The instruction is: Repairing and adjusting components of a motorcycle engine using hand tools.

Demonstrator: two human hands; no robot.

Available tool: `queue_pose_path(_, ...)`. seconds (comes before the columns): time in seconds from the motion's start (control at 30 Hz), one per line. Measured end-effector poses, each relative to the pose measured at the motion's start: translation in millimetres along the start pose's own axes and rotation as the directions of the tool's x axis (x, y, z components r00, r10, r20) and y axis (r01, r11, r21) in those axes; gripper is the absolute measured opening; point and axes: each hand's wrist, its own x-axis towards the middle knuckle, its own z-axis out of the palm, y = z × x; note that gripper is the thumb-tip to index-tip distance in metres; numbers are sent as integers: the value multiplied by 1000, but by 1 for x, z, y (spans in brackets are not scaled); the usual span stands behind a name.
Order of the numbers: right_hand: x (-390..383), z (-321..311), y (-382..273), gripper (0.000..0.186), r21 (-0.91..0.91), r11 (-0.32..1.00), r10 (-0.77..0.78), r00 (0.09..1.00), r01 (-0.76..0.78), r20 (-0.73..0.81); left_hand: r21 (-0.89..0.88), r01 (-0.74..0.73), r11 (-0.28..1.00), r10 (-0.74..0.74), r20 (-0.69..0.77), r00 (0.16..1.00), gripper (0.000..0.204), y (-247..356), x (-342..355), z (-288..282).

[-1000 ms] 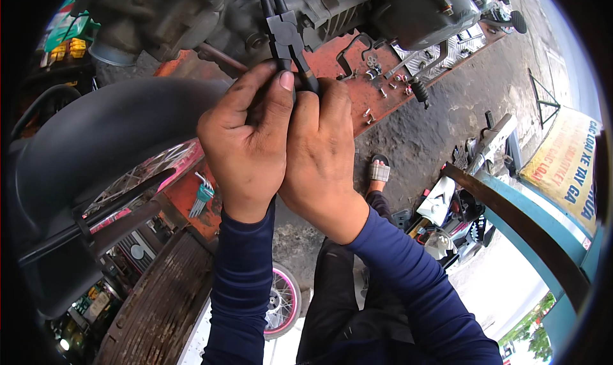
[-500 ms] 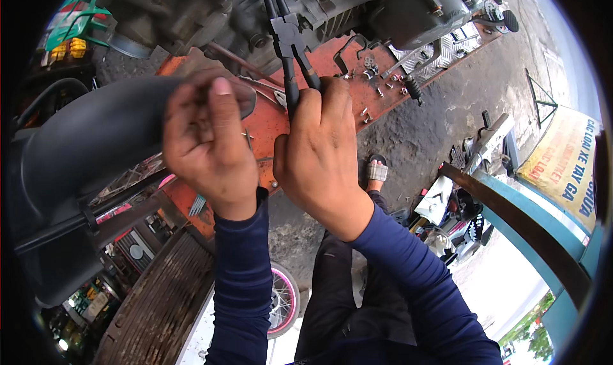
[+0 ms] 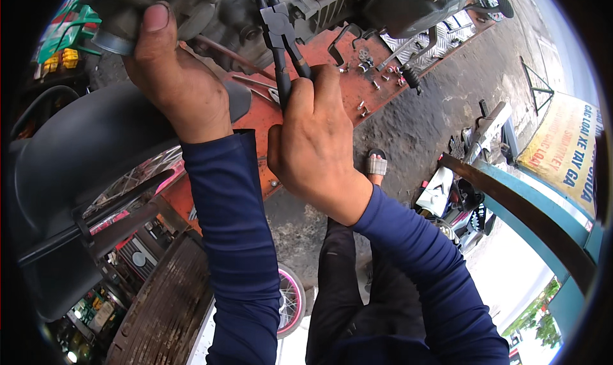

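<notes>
My right hand (image 3: 313, 135) is closed round the dark handles of a pair of pliers (image 3: 277, 26). Their long slim jaws point up to the grimy grey engine (image 3: 332, 7), where the tips run out of the picture. My left hand (image 3: 179, 87) grips the engine's left part, thumb laid along the casing beside a round metal rim (image 3: 113, 42). The other fingers of that hand are hidden. Below the engine lies a red metal bench top (image 3: 313, 52).
Several small bolts (image 3: 363, 106) and a foot lever (image 3: 415, 77) are on the right of the bench. A black mudguard (image 3: 102, 135) curves in at left. Motorcycle parts (image 3: 437, 189) lie on the floor at right, near a blue frame (image 3: 511, 199).
My left hand has moved up and left from beside the mudguard onto the engine. My right hand still holds the pliers, which have shifted slightly left and up in the picture.
</notes>
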Motion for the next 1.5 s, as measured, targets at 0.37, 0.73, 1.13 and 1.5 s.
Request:
queue_pose_path(0.37,1,6,2,25,16,1000,-17,996,19,-86,-44,32,999,-33,-21,999,40,0,1,2)
queue_pose_path(0.73,-142,1,130,32,-173,928,372,862,-331,345,761,546,351,-896,104,431,16,61,-244,-151)
queue_pose_path(1.13,-70,60,204,36,-425,899,-17,977,107,211,821,561,103,-379,554,-741,20,184,-362,-190)
queue_pose_path(1.5,-106,76,195,50,24,990,119,902,-141,416,827,-172,536,-432,443,785,34,-26,-268,-140)
